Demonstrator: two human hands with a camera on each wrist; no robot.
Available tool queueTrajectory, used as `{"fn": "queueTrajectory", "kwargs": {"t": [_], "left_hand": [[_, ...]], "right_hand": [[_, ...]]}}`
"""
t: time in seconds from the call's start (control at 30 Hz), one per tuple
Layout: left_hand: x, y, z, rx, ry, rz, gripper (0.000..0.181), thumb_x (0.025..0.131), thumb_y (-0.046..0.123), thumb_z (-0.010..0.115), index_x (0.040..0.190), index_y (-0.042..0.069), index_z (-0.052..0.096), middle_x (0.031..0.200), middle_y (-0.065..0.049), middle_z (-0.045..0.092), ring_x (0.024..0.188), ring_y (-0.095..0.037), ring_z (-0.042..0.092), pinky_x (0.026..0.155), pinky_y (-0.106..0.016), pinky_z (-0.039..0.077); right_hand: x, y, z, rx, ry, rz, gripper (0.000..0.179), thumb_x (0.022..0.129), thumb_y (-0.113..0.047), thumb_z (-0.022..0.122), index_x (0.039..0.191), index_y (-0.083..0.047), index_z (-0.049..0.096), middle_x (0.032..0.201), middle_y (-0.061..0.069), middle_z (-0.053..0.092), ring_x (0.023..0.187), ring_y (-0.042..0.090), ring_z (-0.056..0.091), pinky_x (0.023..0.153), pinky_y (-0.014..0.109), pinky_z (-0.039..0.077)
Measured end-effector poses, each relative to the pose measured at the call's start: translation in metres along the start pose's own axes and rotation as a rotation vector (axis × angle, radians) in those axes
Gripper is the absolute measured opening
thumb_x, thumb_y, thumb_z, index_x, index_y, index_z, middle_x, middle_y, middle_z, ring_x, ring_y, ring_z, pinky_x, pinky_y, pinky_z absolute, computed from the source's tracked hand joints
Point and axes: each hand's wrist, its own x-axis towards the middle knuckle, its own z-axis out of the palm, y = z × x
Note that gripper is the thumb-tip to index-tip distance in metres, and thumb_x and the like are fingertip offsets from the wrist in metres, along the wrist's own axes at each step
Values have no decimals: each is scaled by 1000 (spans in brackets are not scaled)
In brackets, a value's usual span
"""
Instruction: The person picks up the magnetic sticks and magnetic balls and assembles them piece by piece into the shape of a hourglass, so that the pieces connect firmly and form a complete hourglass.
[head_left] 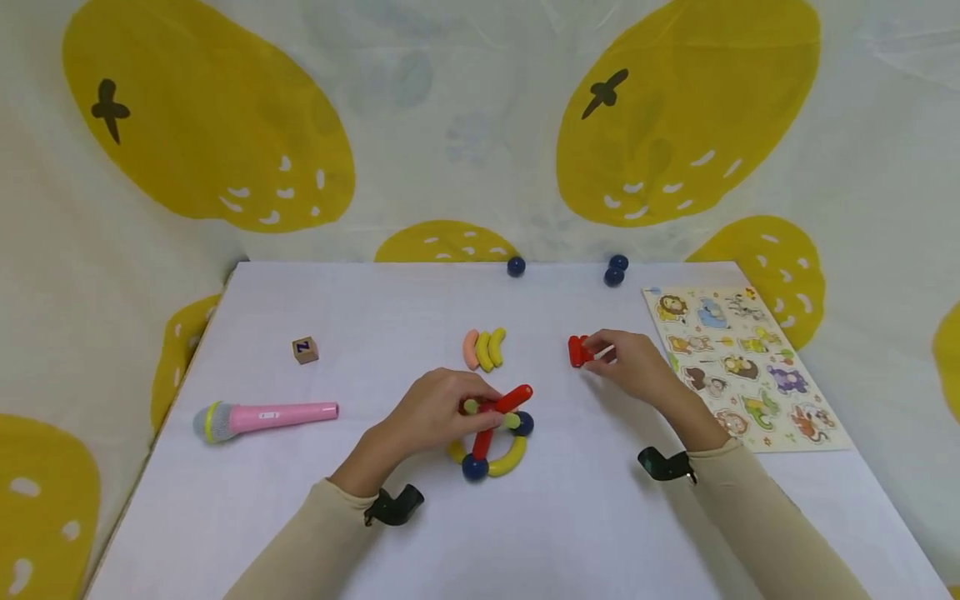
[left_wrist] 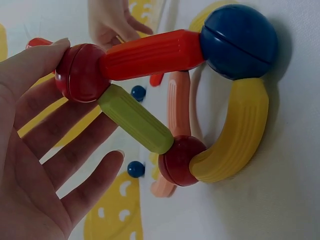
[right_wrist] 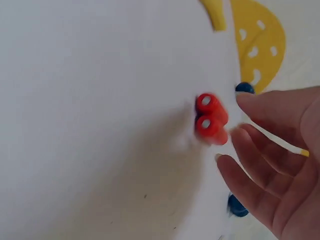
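My left hand [head_left: 438, 412] pinches a red ball [left_wrist: 82, 72] at the top of a magnetic stick-and-ball frame. A straight red stick [left_wrist: 155, 54] joins that ball to a blue ball [left_wrist: 240, 41], and a green stick [left_wrist: 136, 119] slopes to a lower red ball [left_wrist: 182, 160]. Curved sticks, one yellow [left_wrist: 237, 132] and one pink [left_wrist: 179, 105], run along the base. My right hand [head_left: 633, 362] reaches beside two short red sticks [right_wrist: 211, 117], fingers loosely bent. In the right wrist view the fingertips appear just apart from the sticks.
Curved sticks, one pink [head_left: 470, 349] and two yellow [head_left: 490, 348], lie beyond the frame. Three blue balls, one alone [head_left: 516, 267], sit at the back edge. An animal puzzle board [head_left: 738, 367] lies right; a pink microphone [head_left: 285, 415] and letter block [head_left: 305, 350] lie left.
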Motion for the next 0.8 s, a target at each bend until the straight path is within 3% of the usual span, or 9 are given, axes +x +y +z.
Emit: {"fn": "queueTrajectory", "kwargs": {"t": [0.13,0.3,0.47,0.7,0.8], "left_hand": [[0,-1,-1,-3,3,13,26,90,35,78,110,18,80,89,11,76,71,-2,57,63,-21,47],[1,-3,0,-2,6,25,27,90,36,78,110,17,80,88,10,76,68,-1,55,60,-19,45],[2,-2,0,-21,4,24,28,89,35,79,111,18,80,88,11,75,67,-1,55,60,-19,46],[0,0,-3,0,-6,0,30,90,36,78,113,17,79,90,10,76,69,-2,56,61,-19,45],[0,0,-3,-9,-12,-16,32,90,37,79,114,17,79,92,10,76,70,-2,56,61,-19,45]], "right_hand": [[13,12,-1,-32,-3,56,48,93,-18,74,136,-6,61,135,22,61,106,32,66,89,44,59],[24,18,0,-61,-90,59,69,89,-24,80,148,-6,50,145,24,48,104,30,64,94,45,58],[27,20,0,-66,-109,93,65,89,-24,79,144,-4,52,137,23,54,105,31,62,93,44,58],[22,18,-4,9,-96,132,62,90,-19,78,144,-7,49,136,22,60,115,35,62,99,49,56],[20,13,-6,19,-81,108,63,92,-17,76,147,-10,47,134,23,62,118,37,62,98,49,57]]}}
